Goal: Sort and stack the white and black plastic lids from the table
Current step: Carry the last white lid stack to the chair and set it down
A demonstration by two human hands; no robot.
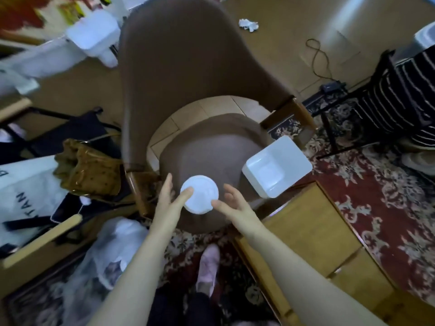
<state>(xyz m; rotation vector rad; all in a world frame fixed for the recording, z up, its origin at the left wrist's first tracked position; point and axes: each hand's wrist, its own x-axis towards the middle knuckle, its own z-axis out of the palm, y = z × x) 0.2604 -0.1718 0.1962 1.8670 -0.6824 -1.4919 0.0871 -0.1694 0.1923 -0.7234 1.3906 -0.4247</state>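
A round white plastic lid [200, 194] lies over the brown seat of an armchair [211, 149], near the seat's front edge. My left hand [170, 196] touches the lid's left rim with a fingertip, the other fingers spread. My right hand [231, 200] touches the lid's lower right rim with its thumb, fingers apart. Whether the lid rests on the seat or is pinched between the two hands cannot be told. No black lid is in view.
A white square container [277, 167] sits at the seat's right edge. A wooden box [313, 231] stands to the right, on a patterned red rug [376, 208]. Bags and a brown glove [91, 170] crowd the left. My foot in a pink slipper [208, 267] is below.
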